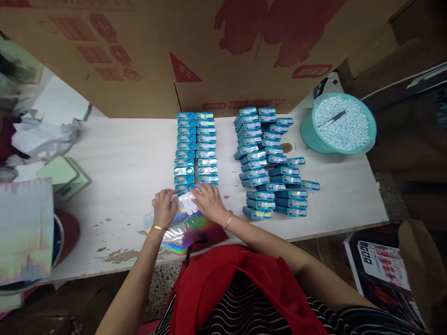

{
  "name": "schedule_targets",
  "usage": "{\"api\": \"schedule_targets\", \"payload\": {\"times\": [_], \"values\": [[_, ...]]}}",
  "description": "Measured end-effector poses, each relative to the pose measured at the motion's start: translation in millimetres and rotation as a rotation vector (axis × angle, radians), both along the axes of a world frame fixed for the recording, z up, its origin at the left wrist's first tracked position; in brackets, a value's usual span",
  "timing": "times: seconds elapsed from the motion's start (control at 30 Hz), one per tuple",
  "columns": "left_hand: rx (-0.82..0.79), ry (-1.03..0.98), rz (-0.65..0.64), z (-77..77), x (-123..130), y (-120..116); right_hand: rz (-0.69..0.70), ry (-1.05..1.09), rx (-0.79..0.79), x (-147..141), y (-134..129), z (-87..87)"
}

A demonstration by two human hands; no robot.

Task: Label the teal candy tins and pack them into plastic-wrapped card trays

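A shiny rainbow-coloured plastic bag [179,230] lies at the table's front edge, its upper end against two columns of small blue boxes [186,154]. My left hand [164,209] is closed at the left side of that upper end, fingertips beside the lowest blue box. On the other side, my right hand [209,202] curls its fingers over the bag's upper edge and the last boxes. White strips or reflections show on the bag between my hands. What lies under my right fingers is hidden.
More blue boxes [253,156] stand in uneven rows to the right. A turquoise tub [316,135] of pale pellets, tweezers on top, is at the far right. A large carton [146,88] walls off the back. Shiny sheets [26,228] and a pale green scale-like device [66,177] are left.
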State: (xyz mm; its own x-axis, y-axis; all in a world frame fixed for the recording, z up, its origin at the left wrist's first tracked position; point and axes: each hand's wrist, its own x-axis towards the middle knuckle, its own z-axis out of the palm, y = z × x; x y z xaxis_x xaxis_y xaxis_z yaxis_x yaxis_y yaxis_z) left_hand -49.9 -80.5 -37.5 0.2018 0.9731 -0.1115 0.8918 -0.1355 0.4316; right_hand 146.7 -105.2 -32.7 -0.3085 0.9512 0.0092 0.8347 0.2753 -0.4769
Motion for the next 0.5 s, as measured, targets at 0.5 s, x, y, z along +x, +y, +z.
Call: {"api": "schedule_targets", "payload": {"times": [0.5], "values": [[0.008, 0.326, -0.156, 4.5, 5, -22, 0.094, -0.119, 0.031, -23, -3, -39.3]]}}
